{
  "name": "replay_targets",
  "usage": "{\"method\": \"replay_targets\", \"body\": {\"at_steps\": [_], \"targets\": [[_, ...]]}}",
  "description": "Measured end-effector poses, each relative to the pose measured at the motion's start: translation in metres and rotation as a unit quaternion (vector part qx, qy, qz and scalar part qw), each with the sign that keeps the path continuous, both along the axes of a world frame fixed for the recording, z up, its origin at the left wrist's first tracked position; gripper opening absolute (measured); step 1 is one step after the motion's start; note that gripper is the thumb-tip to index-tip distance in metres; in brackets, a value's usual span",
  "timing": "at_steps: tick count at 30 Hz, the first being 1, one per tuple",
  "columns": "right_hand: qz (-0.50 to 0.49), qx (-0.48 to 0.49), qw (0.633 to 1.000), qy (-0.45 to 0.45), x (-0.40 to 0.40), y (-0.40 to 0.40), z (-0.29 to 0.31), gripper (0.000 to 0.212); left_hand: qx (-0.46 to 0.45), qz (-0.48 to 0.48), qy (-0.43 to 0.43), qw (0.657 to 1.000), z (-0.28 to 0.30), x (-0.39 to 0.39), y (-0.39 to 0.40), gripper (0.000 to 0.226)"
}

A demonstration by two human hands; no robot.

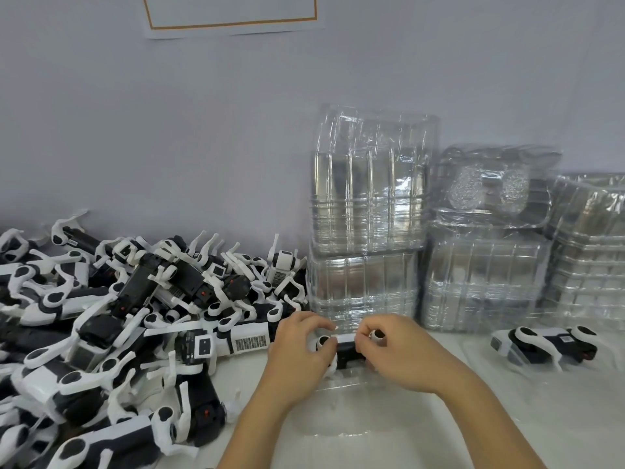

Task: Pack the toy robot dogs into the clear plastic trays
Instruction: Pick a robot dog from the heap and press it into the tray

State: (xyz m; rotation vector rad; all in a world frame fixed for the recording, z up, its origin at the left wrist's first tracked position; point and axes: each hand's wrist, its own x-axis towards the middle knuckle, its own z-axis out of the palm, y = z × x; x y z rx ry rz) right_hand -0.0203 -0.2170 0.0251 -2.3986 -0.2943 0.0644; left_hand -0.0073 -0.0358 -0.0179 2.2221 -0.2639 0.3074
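A white tabletop (389,434) runs up against a pale grey wall (169,130), and at twelve o'clock on that wall hangs a white sheet with an orange-brown border (230,15), cut off by the top edge. From eight to ten o'clock lies a big tangled heap of black-and-white plastic toy robot dogs (118,319), legs sticking out every way. From one to three o'clock stand tall stacks of clear moulded plastic trays (368,214), packed close against the wall, some wrapped in clear film. At three o'clock, just in front of those stacks, one black-and-white toy dog lying on its side (544,343) sits in a clear tray (507,367) flat on the tabletop.

Both bare forearms reach in from six o'clock and meet near the centre. The left hand (297,346) and the right hand (402,350) grip one black-and-white toy robot dog (348,348) between them, each at one end. The fingers of both hands are curled round the white leg joints, thumbs pressing on top. This dog sits over a clear plastic tray (338,418) lying flat below the hands; whether it is fully seated in the tray's hollow cannot be told.
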Motion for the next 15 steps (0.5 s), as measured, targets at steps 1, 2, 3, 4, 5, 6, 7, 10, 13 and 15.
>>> {"method": "replay_targets", "body": {"at_steps": [1, 2, 3, 4, 5, 6, 7, 10, 13, 15], "targets": [[0.000, 0.014, 1.000, 0.007, 0.000, -0.001, 0.001, 0.022, 0.012, 0.002, -0.005, 1.000, 0.000, 0.000, 0.000, 0.020], [-0.002, 0.024, 1.000, 0.009, -0.001, -0.003, 0.002, 0.021, 0.031, 0.004, -0.017, 0.999, 0.000, -0.001, 0.000, 0.023], [-0.007, 0.039, 0.999, 0.008, -0.001, -0.005, 0.002, 0.021, 0.060, 0.005, -0.035, 0.998, 0.000, -0.002, 0.000, 0.027], [-0.017, 0.061, 0.998, 0.005, 0.000, -0.007, 0.003, 0.021, 0.095, 0.004, -0.060, 0.994, 0.000, -0.002, 0.000, 0.030], [-0.032, 0.086, 0.996, -0.005, 0.001, -0.009, 0.004, 0.020, 0.126, -0.002, -0.088, 0.988, 0.002, -0.003, -0.001, 0.031], [-0.053, 0.108, 0.992, -0.026, 0.002, -0.012, 0.004, 0.020, 0.142, -0.013, -0.113, 0.983, 0.005, -0.004, -0.002, 0.030], [-0.077, 0.125, 0.988, -0.054, 0.003, -0.016, 0.004, 0.019, 0.146, -0.024, -0.126, 0.981, 0.008, -0.006, -0.004, 0.031], [-0.116, 0.142, 0.978, -0.099, 0.007, -0.024, -0.001, 0.021, 0.187, -0.043, -0.107, 0.976, 0.018, -0.011, -0.009, 0.058], [-0.118, 0.135, 0.979, -0.100, 0.010, -0.027, -0.008, 0.022, 0.259, -0.073, -0.012, 0.963, 0.020, -0.016, -0.012, 0.087], [-0.116, 0.142, 0.978, -0.102, 0.012, -0.028, -0.010, 0.021, 0.287, -0.087, 0.034, 0.953, 0.018, -0.017, -0.013, 0.095]]}}
